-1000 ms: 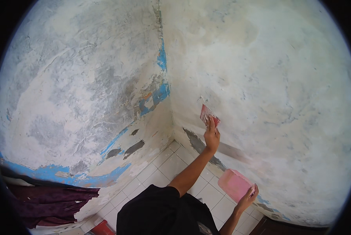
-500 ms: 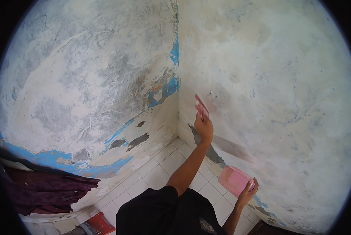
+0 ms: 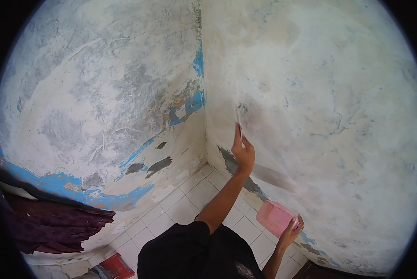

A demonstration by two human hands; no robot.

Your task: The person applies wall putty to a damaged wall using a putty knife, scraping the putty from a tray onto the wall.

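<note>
My left hand (image 3: pixel 244 156) is raised to the right-hand wall, closed around a thin, flat putty spreader (image 3: pixel 240 130). The spreader is turned nearly edge-on, its upper end at the wall by a small dark, rough spot (image 3: pixel 242 108). Lower and to the right, my right hand (image 3: pixel 290 234) grips a pink rectangular plastic tub (image 3: pixel 276 217) by its near end. The tub is tilted close to the foot of the wall. What lies inside it cannot be made out clearly.
Two patched walls meet at a corner (image 3: pixel 204 116); the left wall (image 3: pixel 87 93) has blue paint remnants. White tiles (image 3: pixel 183 209) cover the floor. A dark purple cloth (image 3: pixel 55 223) hangs at left, above a red object (image 3: pixel 117 266). Dark grey patches (image 3: pixel 243 174) mark the right wall's base.
The spreader has turned from showing its red, putty-smeared face to nearly edge-on. My left hand's grip has rotated with it. The tub stays in my right hand; the view has shifted slightly.
</note>
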